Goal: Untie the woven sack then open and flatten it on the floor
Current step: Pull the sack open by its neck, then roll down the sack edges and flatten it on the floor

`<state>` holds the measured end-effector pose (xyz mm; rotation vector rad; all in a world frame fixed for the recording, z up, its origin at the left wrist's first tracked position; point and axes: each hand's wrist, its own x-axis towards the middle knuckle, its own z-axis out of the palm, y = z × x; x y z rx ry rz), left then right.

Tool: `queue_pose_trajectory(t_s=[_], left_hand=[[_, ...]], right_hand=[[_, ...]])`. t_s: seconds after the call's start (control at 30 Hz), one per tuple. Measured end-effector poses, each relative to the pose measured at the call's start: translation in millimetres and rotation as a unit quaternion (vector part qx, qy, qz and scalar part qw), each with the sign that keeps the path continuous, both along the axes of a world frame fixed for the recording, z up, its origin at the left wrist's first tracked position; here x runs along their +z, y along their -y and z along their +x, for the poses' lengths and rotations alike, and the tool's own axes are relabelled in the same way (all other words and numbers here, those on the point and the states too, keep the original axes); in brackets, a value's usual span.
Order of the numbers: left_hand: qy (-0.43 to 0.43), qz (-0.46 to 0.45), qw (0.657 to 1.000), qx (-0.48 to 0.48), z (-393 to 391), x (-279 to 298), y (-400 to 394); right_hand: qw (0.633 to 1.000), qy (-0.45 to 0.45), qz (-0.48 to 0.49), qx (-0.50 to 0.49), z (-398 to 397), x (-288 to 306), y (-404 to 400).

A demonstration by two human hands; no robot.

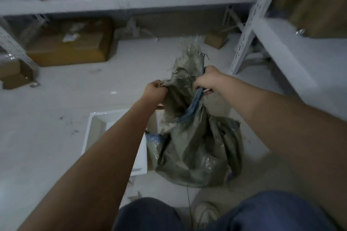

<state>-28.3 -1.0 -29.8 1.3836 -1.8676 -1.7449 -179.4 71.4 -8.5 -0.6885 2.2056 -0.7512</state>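
Two hands are gripping the grey-green woven sack (195, 148) at its frayed top: the left hand (156, 90) is closing in a fist on one edge, the right hand (207, 80) is clenching the bunched neck. The sack's bottom is sitting on the pale floor (62, 105), beside a white tray (88, 137).

Bare forearms, no sleeves; dark blue trousers (272, 212); pale, off-white shoe (205, 212).

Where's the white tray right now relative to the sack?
In the head view the white tray lies on the floor at lower centre-left, just left of the woven sack, partly hidden under the person's left forearm.
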Motion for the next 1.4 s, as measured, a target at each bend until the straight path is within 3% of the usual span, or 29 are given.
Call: queue_pose_trajectory(t_s=[0.1,0.27,0.37,0.47,0.53,0.67,0.73,0.8,0.87,0.93,1.0,1.17,1.3,1.33,1.4], left_hand=[[-0.104,0.064,0.992,0.016,-7.8,59.5,-18.1],[-0.237,0.079,0.967,0.048,-9.7,146.6,-44.8],[-0.28,0.097,0.955,-0.002,1.8,165.3,-59.9],[-0.249,0.131,0.957,-0.074,16.2,150.6,-77.7],[-0.238,0.176,0.953,-0.057,25.2,120.7,-85.9],[-0.181,0.199,0.962,0.041,36.8,76.8,-101.7],[-0.151,0.153,0.976,0.036,36.1,68.1,-105.6],[-0.121,0.08,0.989,-0.017,35.6,61.9,-104.9],[-0.077,-0.021,0.993,-0.084,36.5,55.2,-97.8],[-0.044,-0.091,0.988,-0.116,36.7,49.3,-89.4],[-0.022,-0.112,0.984,-0.139,34.7,49.3,-90.1],[-0.032,-0.079,0.956,-0.279,29.9,46.5,-116.8],[-0.043,-0.031,0.931,-0.36,37.7,41.6,-126.8],[-0.044,-0.01,0.935,-0.352,40.3,43.8,-125.9],[-0.071,0.087,0.971,-0.21,41.0,40.7,-119.9]], right_hand=[[0.995,-0.021,-0.088,-0.03,13.7,57.0,-10.0],[0.972,-0.096,-0.204,-0.067,34.5,139.4,-33.4],[0.962,-0.106,-0.248,-0.053,51.8,161.5,-62.4],[0.96,-0.101,-0.261,-0.002,78.9,143.3,-96.5],[0.967,-0.043,-0.25,0.038,92.6,111.6,-116.1],[0.984,0.068,-0.083,0.14,99.2,46.8,-147.7],[0.979,0.087,-0.014,0.185,95.6,35.3,-154.1],[0.987,0.095,-0.013,0.129,82.9,36.1,-156.5],[0.989,0.141,-0.044,-0.008,63.6,32.0,-160.5],[0.966,0.211,-0.09,-0.122,49.0,33.5,-162.8],[0.944,0.27,-0.11,-0.152,39.0,30.3,-160.9],[0.955,0.272,-0.048,-0.108,55.8,13.6,-139.8],[0.978,0.172,-0.077,-0.088,64.7,10.1,-138.5],[0.976,0.175,-0.094,-0.094,64.7,9.6,-139.3],[0.969,0.181,-0.126,-0.111,64.1,9.1,-140.1]])
